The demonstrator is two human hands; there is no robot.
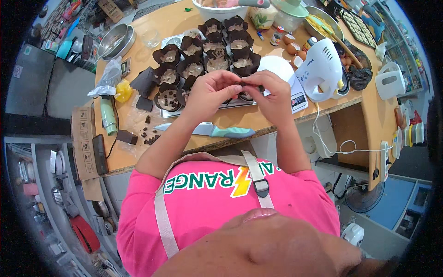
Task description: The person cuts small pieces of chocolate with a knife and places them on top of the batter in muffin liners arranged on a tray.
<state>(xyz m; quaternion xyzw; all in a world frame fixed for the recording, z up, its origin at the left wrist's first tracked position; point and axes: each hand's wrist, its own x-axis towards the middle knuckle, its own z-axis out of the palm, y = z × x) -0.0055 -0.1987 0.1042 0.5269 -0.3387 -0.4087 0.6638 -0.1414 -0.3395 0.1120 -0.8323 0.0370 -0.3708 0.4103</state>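
My left hand and my right hand meet over the near right of a metal tray. Fingertips of both are pinched together around something small and dark; whether it is chocolate or a paper edge I cannot make out. Dark brown paper baking cups with light brown batter fill the tray in rows. One baking cup at the near left has dark bits on top. Below my fingers another cup is mostly hidden. Dark chocolate pieces lie loose on the table, left of a knife with a pale green handle.
Right of the tray stand a white kitchen scale and a white hand mixer, its cord hanging over the table edge. Eggshells, a metal bowl and a white basin sit farther back. Metal pans are at left.
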